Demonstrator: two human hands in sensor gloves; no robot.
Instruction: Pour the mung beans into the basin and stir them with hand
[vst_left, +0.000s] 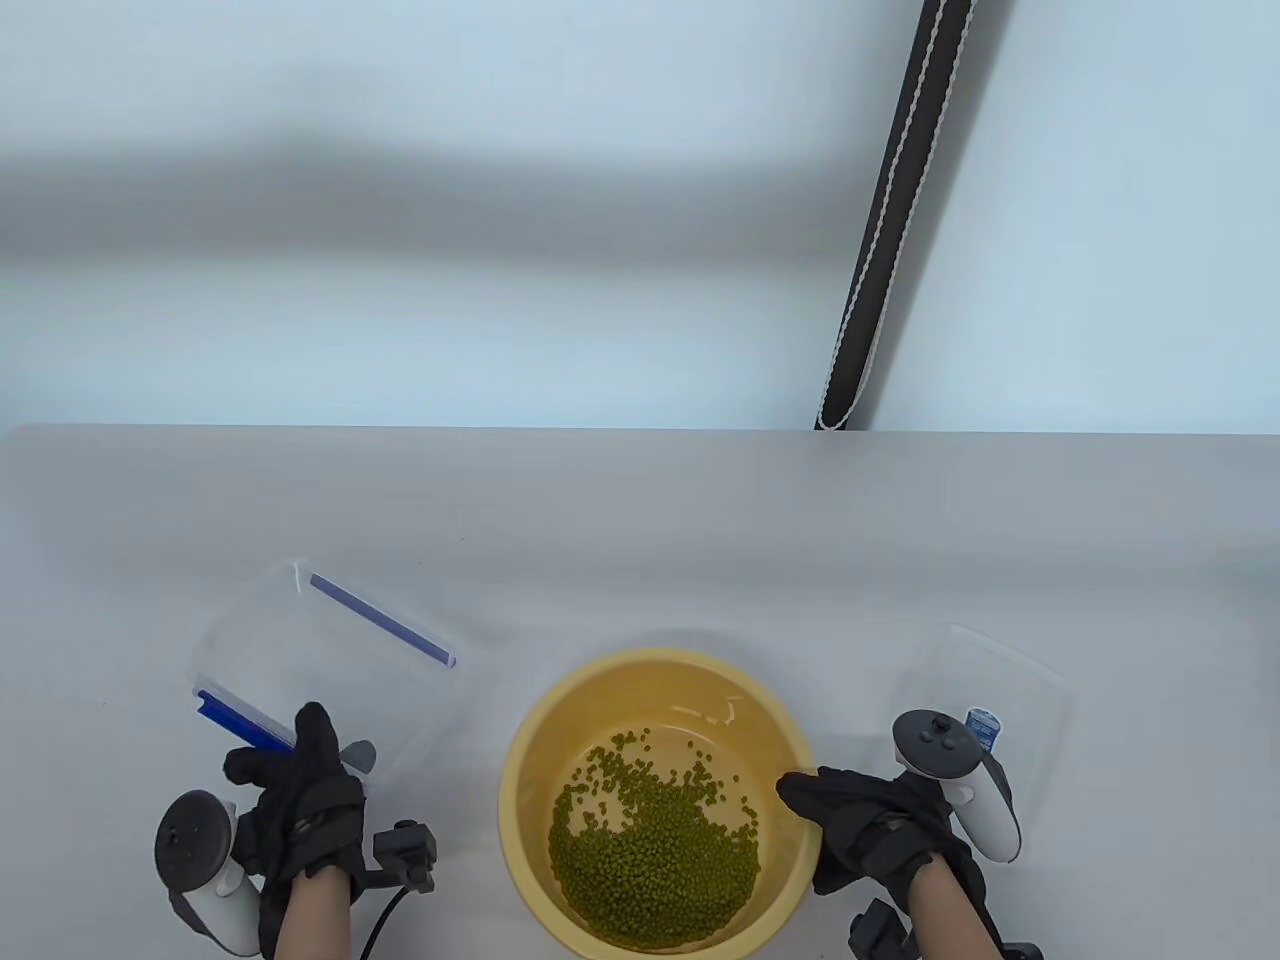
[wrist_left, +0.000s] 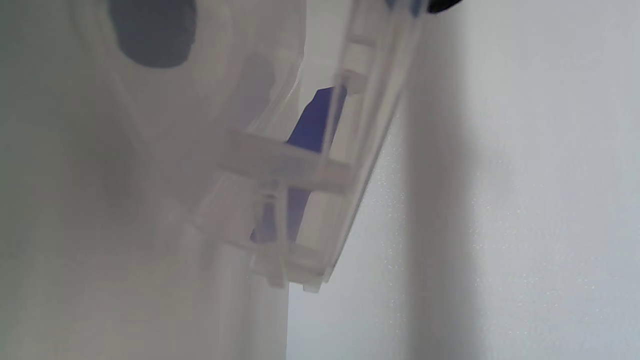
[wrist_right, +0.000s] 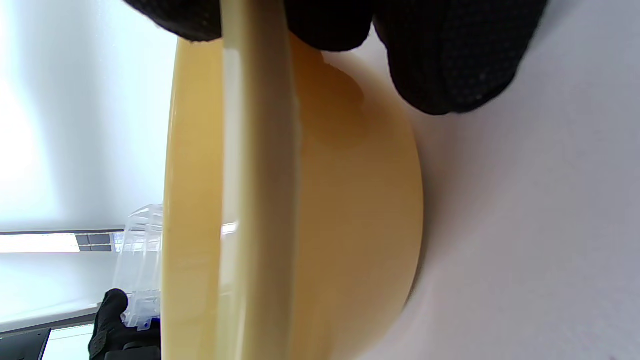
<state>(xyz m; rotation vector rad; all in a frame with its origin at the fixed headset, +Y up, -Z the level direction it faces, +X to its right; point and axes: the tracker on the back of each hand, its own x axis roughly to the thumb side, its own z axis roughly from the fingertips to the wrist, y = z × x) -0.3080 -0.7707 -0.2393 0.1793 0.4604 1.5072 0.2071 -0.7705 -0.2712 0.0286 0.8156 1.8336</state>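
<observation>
**Ana:** Table view first: what is the right hand (vst_left: 868, 822) doing?

**Ben:** It grips the rim of the yellow basin (vst_left: 520, 760) on the side nearest it. The thumb lies over the edge toward the inside. In the right wrist view the gloved fingers (wrist_right: 450, 55) curl down the outer wall (wrist_right: 350, 200), so the rim (wrist_right: 255, 165) is pinched between them.

**Ana:** And the mung beans (vst_left: 655, 855)?

**Ben:** In the basin, just to the left of that hand's thumb. They are heaped toward the person's side of the bottom, with loose ones scattered farther away. There seems to be water over them; a glint shows near the far wall.

**Ana:** The left hand (vst_left: 300, 800)?

**Ben:** It holds the clear plastic container (vst_left: 300, 640), which has blue clips (vst_left: 380, 622). The fingers are curled over the container's near edge by one blue clip. The container tilts up and away from the hand. The left wrist view shows the container's clear wall (wrist_left: 300, 175) close up and blurred, with blue behind it.

**Ana:** Anything beyond the right hand?

**Ben:** A clear lid (vst_left: 1000, 680) lies flat on the table (vst_left: 640, 520) just past it, partly hidden by the tracker (vst_left: 945, 765).
</observation>
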